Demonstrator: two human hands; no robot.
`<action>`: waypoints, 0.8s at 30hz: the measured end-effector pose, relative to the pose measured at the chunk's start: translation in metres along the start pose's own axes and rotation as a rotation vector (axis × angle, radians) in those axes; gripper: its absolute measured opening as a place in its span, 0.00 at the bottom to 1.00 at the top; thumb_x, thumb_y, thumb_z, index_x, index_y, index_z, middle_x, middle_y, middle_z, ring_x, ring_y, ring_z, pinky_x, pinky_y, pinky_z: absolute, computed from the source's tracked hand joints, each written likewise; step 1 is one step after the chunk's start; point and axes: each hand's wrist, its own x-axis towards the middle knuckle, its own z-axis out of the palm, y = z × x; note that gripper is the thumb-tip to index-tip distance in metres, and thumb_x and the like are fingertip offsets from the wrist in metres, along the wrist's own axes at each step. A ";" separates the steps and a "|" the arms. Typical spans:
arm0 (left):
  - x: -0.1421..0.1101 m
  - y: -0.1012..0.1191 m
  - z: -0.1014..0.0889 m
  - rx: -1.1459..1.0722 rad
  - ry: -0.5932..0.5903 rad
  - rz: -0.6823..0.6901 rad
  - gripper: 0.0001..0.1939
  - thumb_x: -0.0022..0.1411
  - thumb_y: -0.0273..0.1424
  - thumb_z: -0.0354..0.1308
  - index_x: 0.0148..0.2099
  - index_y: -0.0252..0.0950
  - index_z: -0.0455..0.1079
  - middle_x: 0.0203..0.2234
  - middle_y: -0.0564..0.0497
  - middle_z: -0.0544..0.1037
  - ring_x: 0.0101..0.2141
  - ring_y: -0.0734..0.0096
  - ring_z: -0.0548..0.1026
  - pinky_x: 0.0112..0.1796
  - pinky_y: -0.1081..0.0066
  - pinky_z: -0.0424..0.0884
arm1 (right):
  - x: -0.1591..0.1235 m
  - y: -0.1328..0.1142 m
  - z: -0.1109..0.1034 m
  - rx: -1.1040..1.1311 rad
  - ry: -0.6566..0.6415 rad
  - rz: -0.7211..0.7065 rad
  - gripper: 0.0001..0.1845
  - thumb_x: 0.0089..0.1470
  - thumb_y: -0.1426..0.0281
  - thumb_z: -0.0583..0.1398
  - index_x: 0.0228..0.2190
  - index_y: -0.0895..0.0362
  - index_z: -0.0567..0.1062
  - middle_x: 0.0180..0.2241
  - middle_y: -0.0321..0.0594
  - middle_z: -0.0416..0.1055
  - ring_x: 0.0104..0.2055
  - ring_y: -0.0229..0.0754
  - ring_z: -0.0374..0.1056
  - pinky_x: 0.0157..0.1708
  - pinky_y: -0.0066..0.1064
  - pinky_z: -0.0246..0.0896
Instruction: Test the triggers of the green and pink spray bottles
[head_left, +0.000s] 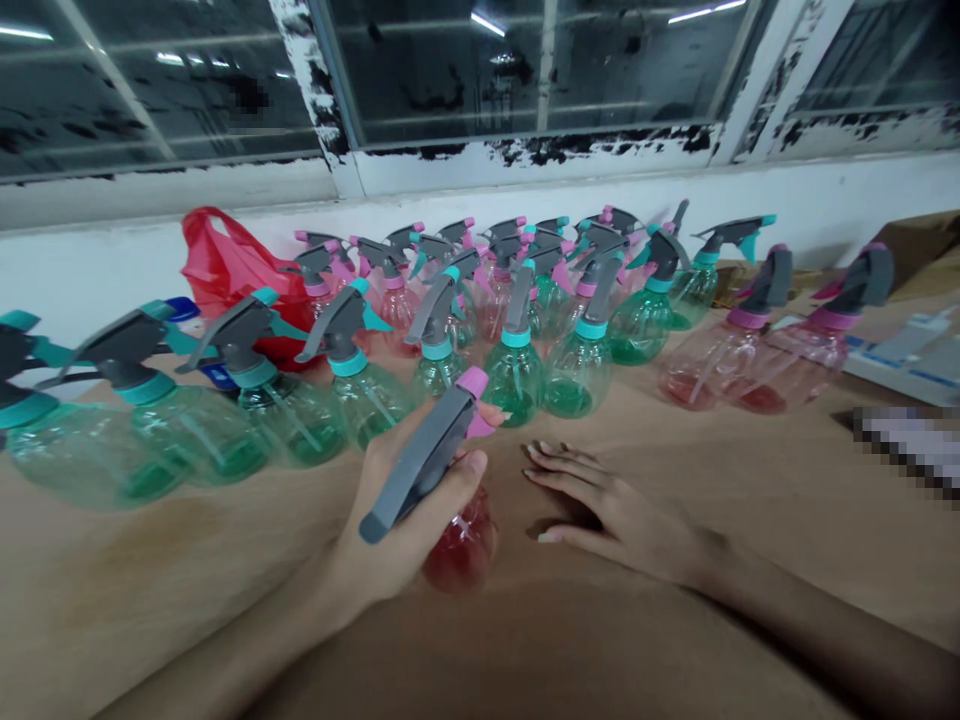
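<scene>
My left hand (405, 500) is closed around the neck of a pink spray bottle (461, 550), which has a grey trigger head with a pink nozzle. The bottle is at the table's near middle, its lower part dark red and partly hidden by the hand. To its right, my right hand (600, 495) rests on the tabletop with fingers spread, holding nothing. Just beyond both hands, green spray bottles with teal collars form a row; the closest are a green spray bottle (517, 385) and its neighbour, another green spray bottle (574, 385).
More pink and green spray bottles crowd behind the row, with two pink spray bottles (686, 375) at the right. A red plastic bag (240, 260) lies at the back left. The wooden table (187, 590) meets a white wall under windows. A blurred-out flat object (915, 440) lies far right.
</scene>
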 end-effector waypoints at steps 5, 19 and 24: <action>0.005 0.012 -0.005 -0.042 -0.065 0.034 0.03 0.56 0.31 0.54 0.35 0.43 0.67 0.26 0.55 0.74 0.28 0.68 0.73 0.32 0.69 0.71 | 0.000 -0.001 0.000 0.002 -0.006 0.012 0.33 0.55 0.52 0.54 0.58 0.53 0.59 0.61 0.40 0.55 0.63 0.45 0.47 0.61 0.45 0.47; 0.005 0.002 0.000 0.007 -0.025 0.033 0.04 0.59 0.35 0.52 0.34 0.42 0.65 0.25 0.54 0.74 0.26 0.67 0.73 0.29 0.68 0.68 | 0.001 -0.002 -0.001 -0.006 -0.007 0.006 0.33 0.55 0.52 0.54 0.58 0.54 0.60 0.61 0.41 0.55 0.63 0.45 0.48 0.61 0.45 0.46; 0.006 0.006 0.000 0.022 0.012 0.074 0.02 0.57 0.33 0.52 0.32 0.42 0.64 0.23 0.55 0.73 0.24 0.68 0.71 0.26 0.69 0.68 | 0.000 -0.002 -0.001 -0.009 -0.014 0.002 0.33 0.55 0.52 0.54 0.58 0.54 0.59 0.61 0.41 0.55 0.63 0.45 0.47 0.61 0.45 0.46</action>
